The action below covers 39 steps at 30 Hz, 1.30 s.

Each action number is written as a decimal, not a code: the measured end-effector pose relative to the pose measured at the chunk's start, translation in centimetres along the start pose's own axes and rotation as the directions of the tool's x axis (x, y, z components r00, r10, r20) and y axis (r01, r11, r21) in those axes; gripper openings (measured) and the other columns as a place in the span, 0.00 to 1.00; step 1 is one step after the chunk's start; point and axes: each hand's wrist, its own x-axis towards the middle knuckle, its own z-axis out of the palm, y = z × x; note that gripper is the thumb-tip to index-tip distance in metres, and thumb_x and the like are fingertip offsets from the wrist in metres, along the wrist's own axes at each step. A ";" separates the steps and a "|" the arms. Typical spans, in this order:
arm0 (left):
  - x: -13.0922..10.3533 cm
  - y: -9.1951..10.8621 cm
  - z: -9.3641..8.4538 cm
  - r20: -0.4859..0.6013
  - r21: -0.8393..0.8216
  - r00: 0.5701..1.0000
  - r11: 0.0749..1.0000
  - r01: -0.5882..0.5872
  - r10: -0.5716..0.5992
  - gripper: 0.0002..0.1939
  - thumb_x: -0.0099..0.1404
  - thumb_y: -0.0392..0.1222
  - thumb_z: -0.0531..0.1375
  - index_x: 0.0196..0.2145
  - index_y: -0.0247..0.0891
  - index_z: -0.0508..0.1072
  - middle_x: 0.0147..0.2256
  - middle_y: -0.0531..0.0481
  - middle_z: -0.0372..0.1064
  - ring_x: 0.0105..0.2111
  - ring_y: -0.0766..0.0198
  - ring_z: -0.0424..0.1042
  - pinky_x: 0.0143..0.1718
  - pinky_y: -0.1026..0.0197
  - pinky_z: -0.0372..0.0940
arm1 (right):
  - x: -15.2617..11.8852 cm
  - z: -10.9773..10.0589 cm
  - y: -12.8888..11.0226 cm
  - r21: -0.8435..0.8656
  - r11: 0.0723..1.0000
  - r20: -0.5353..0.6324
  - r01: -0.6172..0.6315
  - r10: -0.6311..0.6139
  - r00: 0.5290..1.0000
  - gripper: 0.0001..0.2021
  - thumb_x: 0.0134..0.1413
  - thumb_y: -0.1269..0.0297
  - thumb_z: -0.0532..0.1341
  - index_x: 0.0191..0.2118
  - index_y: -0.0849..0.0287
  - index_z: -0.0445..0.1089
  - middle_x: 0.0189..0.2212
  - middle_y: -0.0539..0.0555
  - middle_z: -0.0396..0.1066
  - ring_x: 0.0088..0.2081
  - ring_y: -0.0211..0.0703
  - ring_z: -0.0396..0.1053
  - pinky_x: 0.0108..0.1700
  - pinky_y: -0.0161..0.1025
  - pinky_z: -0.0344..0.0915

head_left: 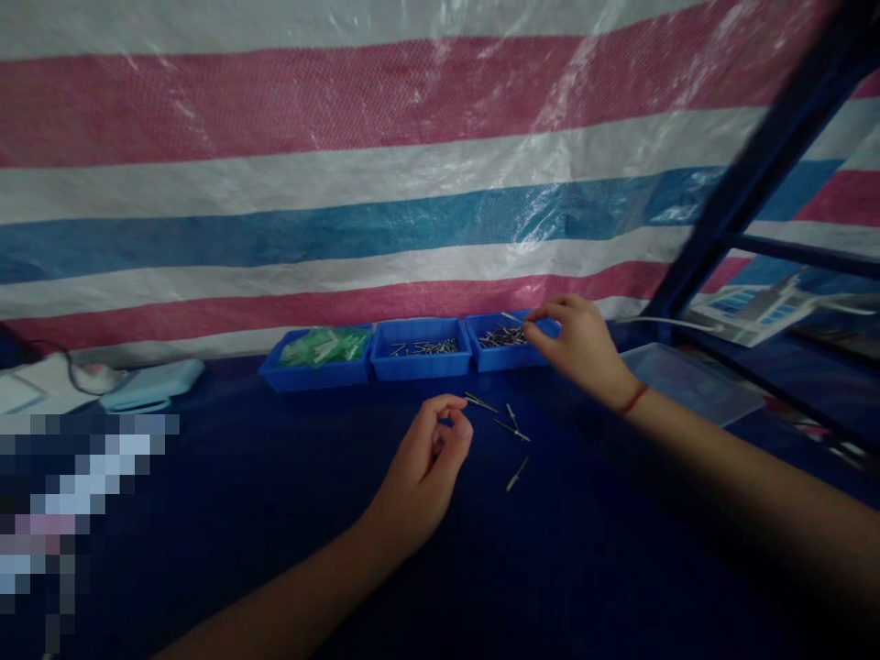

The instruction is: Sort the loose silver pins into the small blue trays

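My right hand (577, 344), with a red string at the wrist, is above the right blue bin (505, 359). Its thumb and forefinger pinch a thin blind rivet (512, 317). Dark-stemmed rivets lie in that bin, partly hidden by the hand. My left hand (430, 454) is low over the table with its fingers curled in; whether anything is inside them is hidden. Just right of its fingertips, several loose blind rivets (512, 427) lie scattered on the dark blue table (591, 550). One more rivet (517, 474) lies closer to me.
Beside it are a middle blue bin (419, 368) of rivets and a left blue bin (316, 377) holding green-tinted plastic packets (326, 346). A clear plastic sheet or lid (687, 380) lies right. A light blue case (155, 383) sits left. Striped sheeting (344, 220) hangs behind; a metal frame (749, 174) stands right.
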 end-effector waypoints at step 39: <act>-0.9 -0.6 -6.2 0.092 0.539 0.945 0.782 -0.313 0.314 0.08 0.60 0.32 0.53 0.35 0.38 0.71 0.35 0.49 0.69 0.38 0.61 0.68 0.42 0.56 0.62 | -9.8 1.2 -10.9 0.353 0.918 0.442 0.182 -0.335 0.832 0.04 0.51 0.71 0.58 0.33 0.59 0.69 0.40 0.56 0.69 0.44 0.46 0.66 0.47 0.46 0.61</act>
